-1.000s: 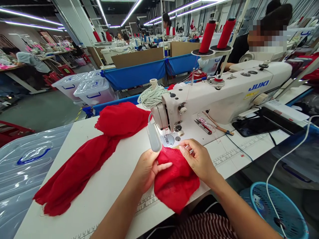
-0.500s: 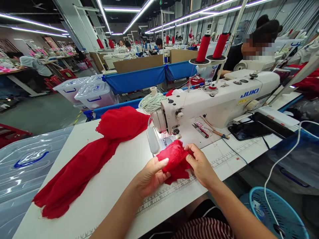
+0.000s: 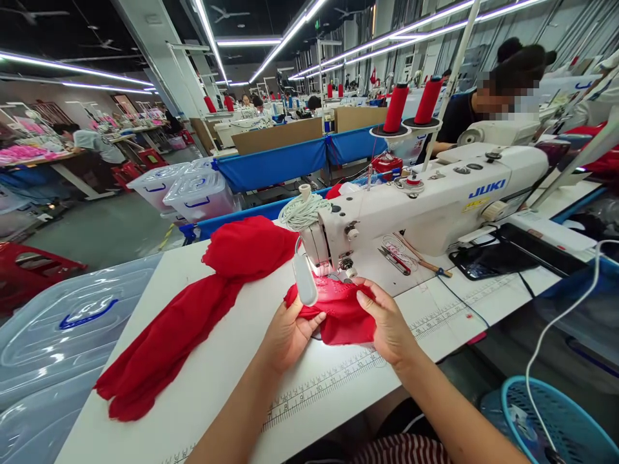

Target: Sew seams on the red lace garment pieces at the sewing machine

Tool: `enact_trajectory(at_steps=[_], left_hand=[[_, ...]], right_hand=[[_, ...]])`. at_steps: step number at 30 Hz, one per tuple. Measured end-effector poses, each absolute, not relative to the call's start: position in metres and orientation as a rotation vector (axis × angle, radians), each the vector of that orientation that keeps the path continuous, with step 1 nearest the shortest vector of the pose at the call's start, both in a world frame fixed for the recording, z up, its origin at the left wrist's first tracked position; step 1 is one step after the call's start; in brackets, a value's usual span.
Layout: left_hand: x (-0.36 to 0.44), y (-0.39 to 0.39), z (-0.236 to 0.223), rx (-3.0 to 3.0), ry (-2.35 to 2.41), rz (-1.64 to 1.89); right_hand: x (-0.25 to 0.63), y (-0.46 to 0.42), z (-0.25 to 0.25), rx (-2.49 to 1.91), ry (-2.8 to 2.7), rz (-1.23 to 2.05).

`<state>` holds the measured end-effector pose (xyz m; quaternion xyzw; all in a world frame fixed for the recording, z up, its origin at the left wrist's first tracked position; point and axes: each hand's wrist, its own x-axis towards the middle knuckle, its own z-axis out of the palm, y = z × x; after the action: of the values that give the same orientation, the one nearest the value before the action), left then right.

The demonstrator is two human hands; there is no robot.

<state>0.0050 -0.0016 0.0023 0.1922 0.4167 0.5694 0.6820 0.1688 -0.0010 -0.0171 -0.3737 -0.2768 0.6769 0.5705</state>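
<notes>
Both hands grip a piece of red fabric [image 3: 345, 319] at the front of a white JUKI sewing machine [image 3: 411, 193]. My left hand [image 3: 293, 332] pinches the fabric's left side, close to the machine's small white lamp [image 3: 304, 280]. On the right side, my right hand [image 3: 387, 319] is closed on the edge between thumb and fingers. The fabric's far edge, which looks lacy, reaches the lit needle area; whether it is under the presser foot I cannot tell. A longer heap of red cloth [image 3: 181, 316] lies on the table to the left.
Thread snips [image 3: 394, 260] and a wooden-handled tool [image 3: 425, 261] lie on the machine bed. A black phone [image 3: 491, 258] rests farther right. Red thread cones [image 3: 396, 108] stand behind. Clear lidded bins [image 3: 82, 322] flank the table; a blue basket [image 3: 556, 419] stands lower right. A co-worker [image 3: 483, 109] sits beyond.
The red fabric has been spread out between my hands and brought forward to the needle area. My left hand has shifted to the fabric's left edge beside the lamp. The view has tilted slightly.
</notes>
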Motion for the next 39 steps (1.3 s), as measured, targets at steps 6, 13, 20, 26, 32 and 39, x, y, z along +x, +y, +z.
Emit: enact_trajectory(at_steps=[6,13,20,26,32,39], left_hand=[[0.007,0.001,0.002,0.446,0.891,1.259],[0.008,0.002,0.002,0.479,0.804,1.292],[0.007,0.001,-0.004,0.513,0.942,1.324],[0.000,0.006,-0.002,0.385,1.018,1.391],[0.000,0.008,-0.001,0.365,1.012,1.420],[-0.001,0.010,-0.001,0.320,1.011,1.421]], right_hand=[[0.171,-0.004,-0.016,-0.884,-0.597,1.614],[0.169,-0.007,-0.017,-0.804,-0.658,1.644],[0.169,-0.008,-0.016,-0.806,-0.691,1.638],[0.169,-0.011,-0.015,-0.754,-0.889,1.663],[0.167,-0.011,-0.026,-0.824,-1.066,1.460],[0.167,-0.010,-0.027,-0.816,-1.114,1.454]])
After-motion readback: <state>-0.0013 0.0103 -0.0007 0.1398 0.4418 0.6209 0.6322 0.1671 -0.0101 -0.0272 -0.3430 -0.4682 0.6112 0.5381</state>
